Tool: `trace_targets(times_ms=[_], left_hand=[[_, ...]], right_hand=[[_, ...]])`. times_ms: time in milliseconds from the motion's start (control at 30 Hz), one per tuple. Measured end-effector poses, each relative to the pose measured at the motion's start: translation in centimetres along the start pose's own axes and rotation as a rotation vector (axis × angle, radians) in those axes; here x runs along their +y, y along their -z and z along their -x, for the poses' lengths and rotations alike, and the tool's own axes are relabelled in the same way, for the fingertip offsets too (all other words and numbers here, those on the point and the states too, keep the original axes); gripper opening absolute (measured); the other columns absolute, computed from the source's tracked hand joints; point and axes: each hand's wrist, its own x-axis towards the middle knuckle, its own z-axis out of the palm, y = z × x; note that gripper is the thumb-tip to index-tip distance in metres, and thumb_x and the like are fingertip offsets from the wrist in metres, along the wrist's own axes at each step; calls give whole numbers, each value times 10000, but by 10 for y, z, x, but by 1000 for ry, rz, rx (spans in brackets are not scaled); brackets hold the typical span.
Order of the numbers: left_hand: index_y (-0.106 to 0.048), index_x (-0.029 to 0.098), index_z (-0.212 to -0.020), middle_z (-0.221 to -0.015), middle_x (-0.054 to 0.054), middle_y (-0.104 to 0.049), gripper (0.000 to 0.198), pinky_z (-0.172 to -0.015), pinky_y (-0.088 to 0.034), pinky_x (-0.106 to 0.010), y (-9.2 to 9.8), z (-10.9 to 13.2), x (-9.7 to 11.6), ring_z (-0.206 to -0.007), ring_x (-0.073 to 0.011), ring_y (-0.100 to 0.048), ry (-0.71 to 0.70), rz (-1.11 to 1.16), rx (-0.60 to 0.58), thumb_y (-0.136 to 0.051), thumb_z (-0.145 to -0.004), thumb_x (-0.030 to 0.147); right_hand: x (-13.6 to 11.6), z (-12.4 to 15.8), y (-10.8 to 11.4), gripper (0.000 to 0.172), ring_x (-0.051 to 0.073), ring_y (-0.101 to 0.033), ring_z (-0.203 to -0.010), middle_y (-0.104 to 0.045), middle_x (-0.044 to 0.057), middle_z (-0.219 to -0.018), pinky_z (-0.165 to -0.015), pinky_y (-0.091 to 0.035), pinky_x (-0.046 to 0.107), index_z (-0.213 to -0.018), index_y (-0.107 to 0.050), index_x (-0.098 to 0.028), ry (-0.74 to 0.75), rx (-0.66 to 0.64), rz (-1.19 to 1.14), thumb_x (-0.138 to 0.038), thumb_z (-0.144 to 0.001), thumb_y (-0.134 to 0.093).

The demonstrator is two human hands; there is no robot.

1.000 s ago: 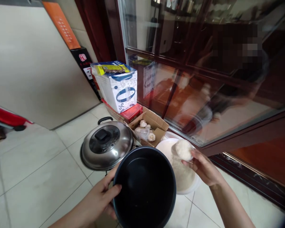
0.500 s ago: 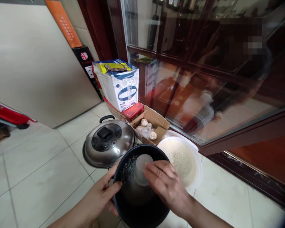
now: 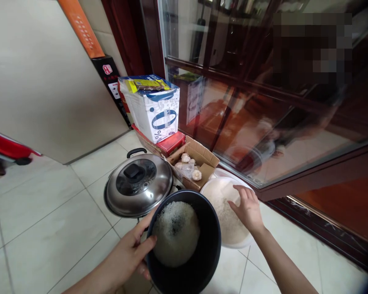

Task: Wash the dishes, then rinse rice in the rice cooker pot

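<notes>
My left hand (image 3: 131,255) grips the rim of a dark inner pot (image 3: 202,253), thumb over the edge. A heap of white rice (image 3: 176,232) lies in the pot. My right hand (image 3: 247,208) reaches down into a white tub of rice (image 3: 223,216) beside the pot, fingers curled round a clear plastic cup (image 3: 230,192) that is pressed into the rice. The tub stands on the tiled floor by a glass sliding door.
A steel pot with a glass-and-steel lid (image 3: 138,190) stands left of the tub. Behind it sit an open cardboard box with garlic bulbs (image 3: 191,165), a red box (image 3: 170,143) and a white-and-blue carton (image 3: 153,108). The glass door (image 3: 263,90) runs along the right.
My right hand tipped a cup of rice into the dark pot, then moved back right into the white tub. Rice now lies in the pot. My left hand stayed on the rim.
</notes>
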Motion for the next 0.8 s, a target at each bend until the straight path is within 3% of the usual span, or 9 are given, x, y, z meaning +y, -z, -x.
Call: trace_targets(times_ms=[133,267,333,433,533,800], left_hand=[[-54,202,-1502,-569,5,-669,983,-465,-503,-243,1,0,0,-476,-174,-611,-8,14,-19,-638,-761,478],[-107,214,-1499,-587,5,-669,963,-445,-500,-245,1,-1,-1,-472,-172,-605,-29,-4,-4,-650,-750,478],[-105,203,-1499,-569,4,-662,964,-437,-493,-244,-1,-2,-2,-457,-172,-598,-38,-11,-1,-645,-750,481],[-72,186,-1500,-551,-1,-661,985,-431,-481,-236,-2,-2,-1,-437,-169,-589,-39,-36,-4,-637,-751,488],[-60,194,-1500,-548,4,-658,983,-440,-475,-224,-3,-1,0,-435,-159,-583,-12,-46,-11,-629,-756,490],[-102,236,-1498,-672,10,-670,995,-456,-496,-232,-2,1,7,-539,-165,-596,18,25,16,-669,-719,485]], right_hand=[[11,10,-29,446,346,-542,-1049,-619,170,-1122,-865,-412,465,-1159,-500,-155,-216,-265,252,-174,-735,-640],[-5,4,-50,577,309,-597,-943,-646,138,-1016,-766,-428,393,-1177,-445,-154,-616,-543,-20,-339,-680,-674],[-7,1,-55,616,289,-608,-892,-648,95,-946,-717,-421,368,-1165,-428,-179,-718,-623,-151,-369,-638,-685],[1,1,-58,555,242,-605,-798,-624,31,-822,-669,-412,336,-1086,-446,-203,-791,-626,-299,-384,-620,-687],[13,5,-55,485,205,-601,-772,-613,21,-821,-642,-412,303,-1010,-473,-205,-891,-607,-499,-388,-618,-693],[20,6,-32,331,125,-546,-580,-554,-48,-601,-520,-350,235,-881,-532,-192,-1070,-542,-1119,-323,-617,-683]])
